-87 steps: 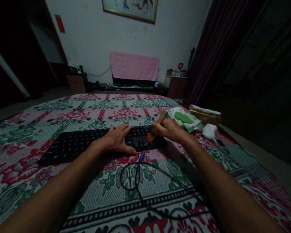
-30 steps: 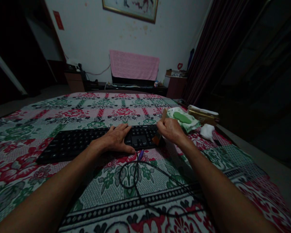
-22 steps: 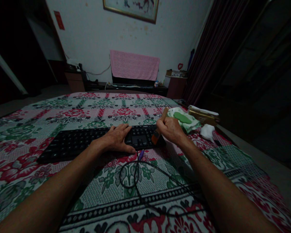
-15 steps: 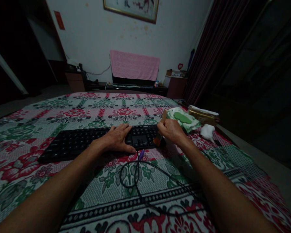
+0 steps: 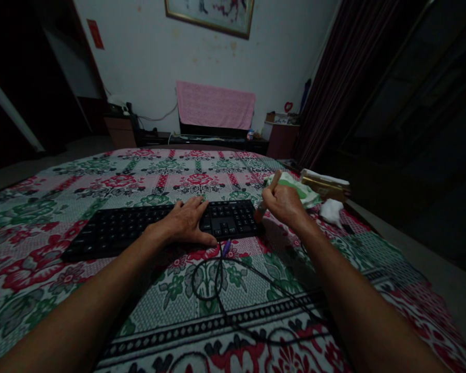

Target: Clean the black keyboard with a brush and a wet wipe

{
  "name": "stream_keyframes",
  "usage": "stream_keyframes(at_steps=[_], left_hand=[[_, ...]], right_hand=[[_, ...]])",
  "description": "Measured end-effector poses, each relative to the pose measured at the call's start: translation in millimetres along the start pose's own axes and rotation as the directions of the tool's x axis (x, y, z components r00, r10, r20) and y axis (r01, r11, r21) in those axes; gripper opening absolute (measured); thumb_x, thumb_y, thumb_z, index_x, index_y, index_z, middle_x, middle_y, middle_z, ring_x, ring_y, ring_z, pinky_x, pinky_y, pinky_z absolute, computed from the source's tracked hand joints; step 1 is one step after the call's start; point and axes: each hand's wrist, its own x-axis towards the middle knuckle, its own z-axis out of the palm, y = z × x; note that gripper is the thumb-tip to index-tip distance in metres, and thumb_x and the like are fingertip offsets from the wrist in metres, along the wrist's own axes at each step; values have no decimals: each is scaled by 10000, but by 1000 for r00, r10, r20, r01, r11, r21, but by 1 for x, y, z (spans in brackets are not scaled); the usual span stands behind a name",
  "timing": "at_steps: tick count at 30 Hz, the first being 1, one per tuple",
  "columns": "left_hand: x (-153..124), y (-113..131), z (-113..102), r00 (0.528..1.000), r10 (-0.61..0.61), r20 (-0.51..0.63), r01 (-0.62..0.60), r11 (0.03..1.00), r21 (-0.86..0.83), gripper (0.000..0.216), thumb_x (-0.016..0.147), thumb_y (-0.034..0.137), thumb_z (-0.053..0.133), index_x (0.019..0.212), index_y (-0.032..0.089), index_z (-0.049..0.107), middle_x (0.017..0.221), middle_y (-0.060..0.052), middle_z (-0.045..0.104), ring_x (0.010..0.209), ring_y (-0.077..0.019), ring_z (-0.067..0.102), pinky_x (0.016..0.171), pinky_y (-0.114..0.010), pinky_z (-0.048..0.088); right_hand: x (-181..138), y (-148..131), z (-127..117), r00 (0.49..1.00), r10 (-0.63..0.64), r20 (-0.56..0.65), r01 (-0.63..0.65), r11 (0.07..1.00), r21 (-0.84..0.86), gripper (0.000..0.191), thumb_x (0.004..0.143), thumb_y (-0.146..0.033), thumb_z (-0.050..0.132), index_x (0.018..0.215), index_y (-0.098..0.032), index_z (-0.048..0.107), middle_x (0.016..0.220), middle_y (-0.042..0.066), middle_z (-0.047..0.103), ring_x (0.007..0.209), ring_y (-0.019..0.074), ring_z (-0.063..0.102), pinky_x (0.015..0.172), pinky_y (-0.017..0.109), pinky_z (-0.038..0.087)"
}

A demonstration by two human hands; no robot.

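A black keyboard (image 5: 116, 228) lies crosswise on the floral cloth. My left hand (image 5: 188, 220) rests flat on its middle, thumb apart and fingers stretched out, covering some keys. In my closed right hand (image 5: 285, 204) is a brush (image 5: 275, 180) with a wooden handle slanting up. Its orange-brown bristle end points down at the keyboard's right edge, by the number keys; whether the bristles touch it I cannot tell. From the keyboard's near side a black cable (image 5: 205, 299) runs in loops toward me. Close to the left thumb lies a small purple piece (image 5: 226, 247), perhaps a plug.
Beyond my right hand lies a green-and-white wipes packet (image 5: 305, 194), partly hidden. A gold tissue box (image 5: 326, 186) and a crumpled white tissue (image 5: 332, 211) are to its right. The patterned cloth (image 5: 132, 173) covers the table; a pink towel (image 5: 216, 106) hangs against the far wall.
My right hand has moved a little to the right with the brush, from over the number keys to the keyboard's right edge. My left hand has stayed in place.
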Motion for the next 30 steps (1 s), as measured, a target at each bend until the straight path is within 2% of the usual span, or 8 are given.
stream_keyframes(at_steps=[5,9,13,16,21,26,30], left_hand=[[-1,1,-2,1000,21,2,-21,1000,-4,1142,564,828,482,1443,130,274,1516,-208,234,1377,-369,228,1103,-532,152],[-1,2,-4,1000,25,-2,-25,1000,-12,1105,560,814,508,1411,135,323,1498,-203,280,1364,-361,258,1101,-522,161],[-1,2,-5,1000,19,-4,-19,1000,-16,1083,562,809,517,1407,157,331,1516,-185,248,1375,-359,232,1107,-503,162],[-1,1,-6,999,43,-15,-43,999,-17,1084,545,820,523,1383,147,380,1515,-186,241,1358,-378,255,1100,-491,197],[-2,1,-11,995,100,-29,-101,993,-63,1016,559,819,518,1311,138,472,1418,-163,386,1293,-346,368,1064,-390,317],[-3,0,-15,995,95,6,-94,992,-89,946,607,785,507,1316,158,472,1378,-133,435,1290,-325,382,1060,-363,331],[-3,0,-16,995,97,3,-97,991,-94,930,628,763,506,1322,145,463,1380,-144,434,1291,-331,380,1065,-378,322]], right_hand=[[-2,-5,5,998,-31,51,30,999,23,445,855,-289,341,797,-66,722,716,150,693,607,182,596,568,264,366],[0,1,3,998,49,-32,-51,995,-80,416,834,-277,372,846,-57,724,780,182,702,693,231,632,581,280,370],[3,4,5,992,74,-99,-82,994,-72,455,864,-314,351,826,-66,731,776,185,705,711,238,642,604,282,378],[4,3,12,992,43,-122,-47,998,-34,485,888,-368,351,793,-84,732,752,168,706,689,218,641,613,270,378],[5,6,24,987,-35,-158,43,998,48,450,894,-383,404,799,-91,732,762,145,712,705,200,648,630,252,384],[4,8,31,980,-55,-192,83,986,142,411,897,-362,411,865,-111,735,788,117,718,706,184,654,631,238,390],[4,8,30,987,-42,-156,57,994,94,433,892,-371,405,818,-108,740,770,132,715,699,196,654,617,245,388]])
